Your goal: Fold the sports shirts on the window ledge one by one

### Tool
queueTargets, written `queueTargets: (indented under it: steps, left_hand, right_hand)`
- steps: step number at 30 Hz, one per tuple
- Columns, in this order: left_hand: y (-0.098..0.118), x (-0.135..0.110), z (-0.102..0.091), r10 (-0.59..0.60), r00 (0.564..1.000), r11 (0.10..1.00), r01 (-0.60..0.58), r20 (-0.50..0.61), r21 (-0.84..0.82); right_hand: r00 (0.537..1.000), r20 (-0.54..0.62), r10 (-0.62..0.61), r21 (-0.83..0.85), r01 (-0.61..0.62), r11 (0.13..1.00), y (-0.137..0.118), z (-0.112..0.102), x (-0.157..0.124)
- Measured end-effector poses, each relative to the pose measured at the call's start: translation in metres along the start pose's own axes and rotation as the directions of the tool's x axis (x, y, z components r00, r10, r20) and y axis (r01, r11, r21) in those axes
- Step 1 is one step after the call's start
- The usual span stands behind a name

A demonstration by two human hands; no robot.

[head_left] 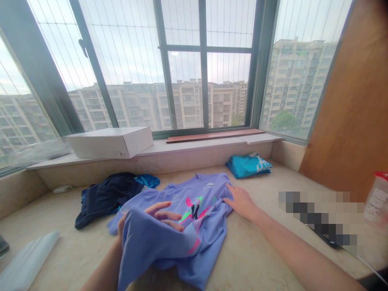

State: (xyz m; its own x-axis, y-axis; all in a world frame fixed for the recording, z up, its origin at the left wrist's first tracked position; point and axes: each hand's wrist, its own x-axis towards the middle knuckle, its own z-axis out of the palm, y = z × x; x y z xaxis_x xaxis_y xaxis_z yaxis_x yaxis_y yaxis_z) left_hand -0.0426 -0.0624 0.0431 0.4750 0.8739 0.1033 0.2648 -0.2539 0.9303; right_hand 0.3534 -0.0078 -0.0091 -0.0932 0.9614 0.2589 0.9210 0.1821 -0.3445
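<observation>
A lavender T-shirt (194, 188) with a pink, green and black print lies partly spread on the counter. Its near left part is lifted and draped over my left hand (165, 214), whose fingers show stretched out and apart above the cloth; the thumb and palm are hidden behind the fabric. My right hand (241, 202) rests on the shirt's right edge, fingers extended and touching the cloth. Left of the shirt is a heap of dark navy clothing (106, 196) with bright blue cloth (150, 180) beside it. A folded turquoise garment (248, 165) lies beyond my right hand.
A white box (110, 143) and a reddish-brown board (215, 136) lie on the window ledge. A pale flat packet (33, 258) sits at lower left. To the right are a partly pixelated dark object (318, 220) and a clear container with a red lid (377, 198).
</observation>
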Motion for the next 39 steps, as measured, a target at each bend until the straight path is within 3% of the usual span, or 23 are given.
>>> queueTargets:
  steps: [3,5,6,8,10,12,13,15,17,18,19,20,23,26,28,30,34,37,39]
  left_hand:
    - [0.015,0.002,0.018,0.066,0.971,0.916,0.032,0.230,-0.400]
    - [0.023,0.007,0.027,0.154,0.963,0.849,-0.013,0.223,-0.528]
    - [0.025,0.011,0.031,0.173,0.965,0.854,-0.049,0.195,-0.518]
    - [0.020,0.020,0.036,0.153,0.982,0.936,-0.108,0.112,-0.335]
    - [0.005,0.029,0.040,0.110,0.994,0.993,-0.110,-0.002,0.045]
    - [-0.013,0.033,0.041,0.125,0.989,0.904,-0.082,-0.075,0.420]
    - [-0.021,0.034,0.041,0.139,0.988,0.842,-0.081,-0.069,0.534]
    - [-0.032,0.033,0.040,0.147,0.989,0.745,-0.089,-0.033,0.661]
    - [-0.035,0.031,0.038,0.138,0.990,0.700,-0.078,-0.027,0.710]
    - [-0.035,0.029,0.038,0.130,0.991,0.683,-0.066,-0.032,0.728]
    - [-0.033,0.028,0.038,0.122,0.992,0.668,-0.058,-0.032,0.742]
    - [-0.031,0.027,0.038,0.114,0.993,0.655,-0.052,-0.030,0.754]
    - [-0.028,0.026,0.039,0.096,0.995,0.621,-0.039,-0.027,0.783]
    - [-0.029,0.027,0.040,0.087,0.995,0.610,-0.014,-0.049,0.792]
    - [-0.031,0.028,0.041,0.102,0.993,0.618,-0.014,-0.062,0.786]
    - [-0.034,0.029,0.042,0.128,0.989,0.641,-0.020,-0.081,0.768]
    - [-0.037,0.029,0.042,0.138,0.986,0.657,-0.021,-0.094,0.753]
    - [-0.038,0.028,0.041,0.134,0.988,0.648,-0.026,-0.080,0.761]
    - [-0.038,0.027,0.041,0.134,0.988,0.648,-0.030,-0.075,0.761]
  right_hand:
    - [0.999,0.004,0.055,0.048,-0.055,0.997,0.006,-0.002,0.004]
    - [0.993,-0.033,0.112,0.130,-0.107,0.986,0.010,-0.007,0.009]
    - [0.989,-0.057,0.134,0.171,-0.122,0.978,0.012,-0.011,0.012]
    - [0.981,-0.114,0.158,0.231,-0.128,0.965,0.009,-0.020,0.022]
    - [0.969,-0.190,0.159,0.262,-0.106,0.959,-0.008,-0.031,0.033]
    - [0.958,-0.270,0.093,0.327,0.000,0.945,-0.044,-0.039,0.041]
    - [0.951,-0.308,0.017,0.379,0.106,0.919,-0.068,-0.040,0.041]
    - [0.932,-0.233,-0.277,0.496,0.359,0.791,-0.118,-0.038,0.035]
    - [0.805,-0.082,-0.588,0.558,0.526,0.642,-0.157,-0.030,0.022]
    - [0.747,-0.046,-0.663,0.576,0.562,0.594,-0.169,-0.025,0.014]
    - [0.725,-0.033,-0.688,0.573,0.578,0.581,-0.173,-0.020,0.006]
    - [0.747,-0.041,-0.663,0.552,0.570,0.608,-0.170,-0.015,-0.001]
    - [0.916,-0.060,-0.397,0.401,0.387,0.830,-0.127,-0.001,-0.018]
    - [0.989,0.037,-0.142,0.223,0.131,0.966,-0.072,0.003,-0.029]
    - [0.993,0.075,-0.092,0.128,0.082,0.988,-0.053,0.002,-0.037]
    - [0.989,0.085,-0.121,0.098,0.112,0.989,-0.055,-0.001,-0.047]
    - [0.970,0.092,-0.225,0.268,0.194,0.944,-0.104,-0.008,-0.067]
    - [0.896,0.187,-0.404,0.543,0.248,0.802,-0.143,-0.017,-0.082]
    - [0.855,0.202,-0.478,0.709,0.209,0.674,-0.154,-0.021,-0.086]
